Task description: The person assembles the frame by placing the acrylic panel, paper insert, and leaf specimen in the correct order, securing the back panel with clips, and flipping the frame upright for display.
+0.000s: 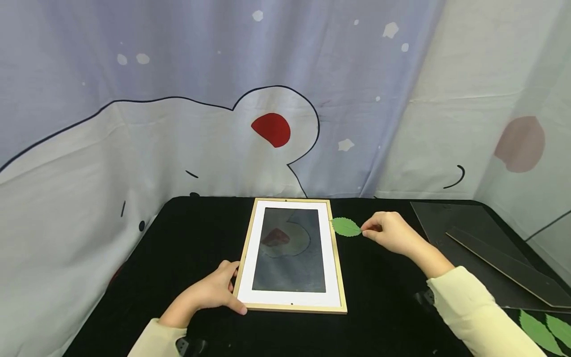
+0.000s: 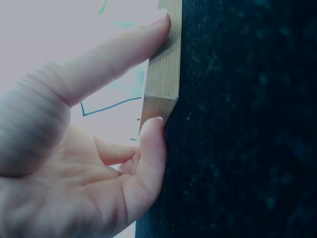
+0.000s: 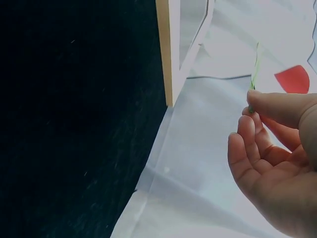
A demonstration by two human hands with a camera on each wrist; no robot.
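Observation:
A light wooden picture frame point(image 1: 342, 292) with a white mat and a dark glossy middle lies flat on the black cloth. My left hand point(image 1: 213, 289) grips its lower left corner, thumb along the bottom edge and fingertips against the left side. In the left wrist view the thumb point(image 2: 124, 59) rests on the wooden edge point(image 2: 163, 74). Between thumb and fingers, my right hand point(image 1: 392, 232) pinches a green leaf point(image 1: 346, 226) by one end. The leaf's other tip overlaps the frame's right edge in the head view. Seen from the right wrist, the leaf point(image 3: 256, 64) is edge-on.
At the right lies a large dark board point(image 1: 450, 218) with a narrower dark panel point(image 1: 504, 263) on it. More green leaves point(image 1: 540, 333) are at the lower right corner. A printed curtain point(image 1: 178, 144) hangs behind the black cloth point(image 1: 187, 233).

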